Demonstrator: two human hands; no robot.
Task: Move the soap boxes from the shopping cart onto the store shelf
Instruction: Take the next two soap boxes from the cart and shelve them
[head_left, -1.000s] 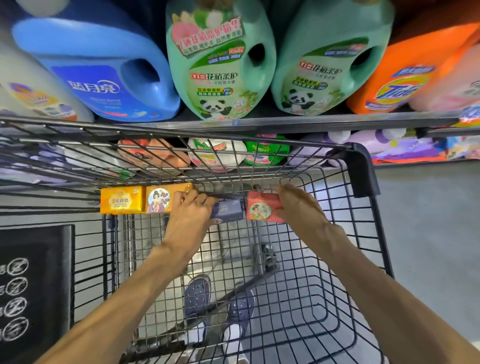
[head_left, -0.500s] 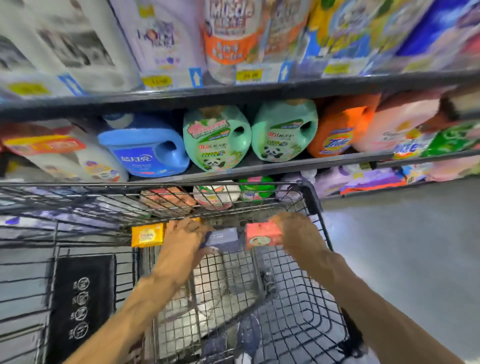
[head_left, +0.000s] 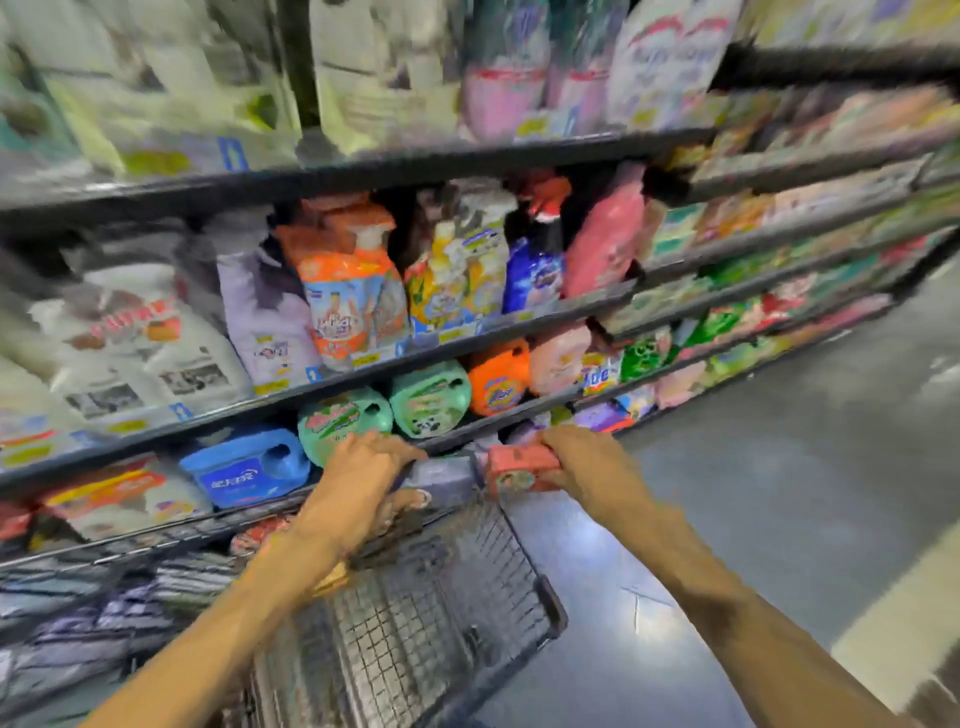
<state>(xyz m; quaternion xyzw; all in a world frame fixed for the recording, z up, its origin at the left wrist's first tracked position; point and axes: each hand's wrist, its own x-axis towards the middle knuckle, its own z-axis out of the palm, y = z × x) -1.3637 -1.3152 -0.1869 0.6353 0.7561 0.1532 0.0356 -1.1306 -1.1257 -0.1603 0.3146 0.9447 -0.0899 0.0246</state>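
Observation:
My left hand (head_left: 358, 478) grips a grey-blue soap box (head_left: 441, 480), held above the far end of the black wire shopping cart (head_left: 441, 597). Beside it, my right hand (head_left: 587, 467) holds a red soap box (head_left: 514, 467) by its right end. Both boxes hover level with the lower store shelf (head_left: 467, 431), just in front of its edge. An orange-yellow soap box (head_left: 332, 577) peeks out from under my left forearm in the cart. The whole picture is blurred by motion.
The shelving rises in several tiers: green detergent jugs (head_left: 384, 415), a blue jug (head_left: 249, 467) and an orange jug (head_left: 496, 382) low down, bags of powder (head_left: 348, 291) above. Grey aisle floor (head_left: 779, 467) stretches to the right of the cart.
Both hands have lifted their soap boxes up out of the cart toward the shelf. The view has swung upward and to the right, bringing higher shelves and the aisle into sight.

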